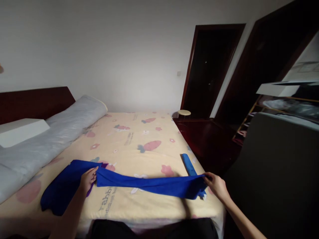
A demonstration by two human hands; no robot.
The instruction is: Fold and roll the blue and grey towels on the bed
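Note:
A long blue cloth (152,186) is stretched sideways between my two hands, low over the near part of the bed. My left hand (88,177) is closed, pinching its left end. Its right end is pinched between the fingers of my right hand (216,183), near the bed's right edge. Under and beside my left hand lies a darker blue cloth (63,186), spread on the bed, with a bit of purple fabric (90,190) showing at its edge. Just behind the right end of the stretched cloth lies a blue roll (188,164), partly hidden by it.
The bed (129,132) has a yellow sheet printed with carrots and flowers. A grey rolled bundle (72,122) and a white box (23,131) lie at its left. A round stool (184,113), a dark door (214,69) and a loaded shelf (279,103) stand beyond on the right.

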